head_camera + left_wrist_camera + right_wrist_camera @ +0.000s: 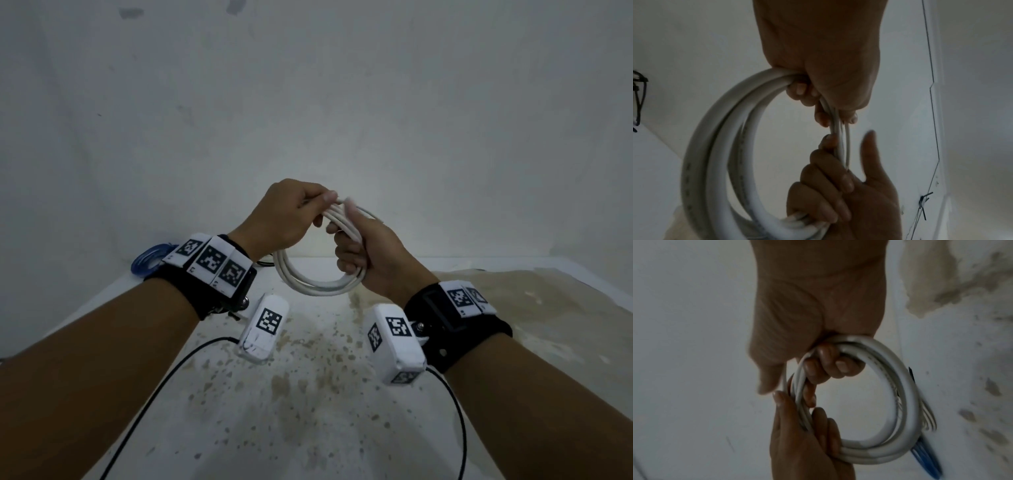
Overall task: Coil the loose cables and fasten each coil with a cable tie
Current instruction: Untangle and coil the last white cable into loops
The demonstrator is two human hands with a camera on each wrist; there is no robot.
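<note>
A white cable coil [310,286] of several loops hangs in the air above the table, held by both hands. My left hand [308,205] grips the coil's top, thumb pressed over the strands. My right hand [349,251] has its fingers curled round the coil's right side, thumb raised. In the left wrist view the coil [715,146] arcs from my left hand [813,92] down to my right hand [834,186]; a thinner white strand [846,146] runs between them, and I cannot tell what it is. The right wrist view shows the coil [906,402] in both grips.
A blue cable coil [150,260] lies at the table's far left, also seen behind the white coil as blue loops [925,456]. Black cable [640,97] lies near the wall. The white table [308,404] is stained brown. Black camera wires [154,394] trail under my forearms.
</note>
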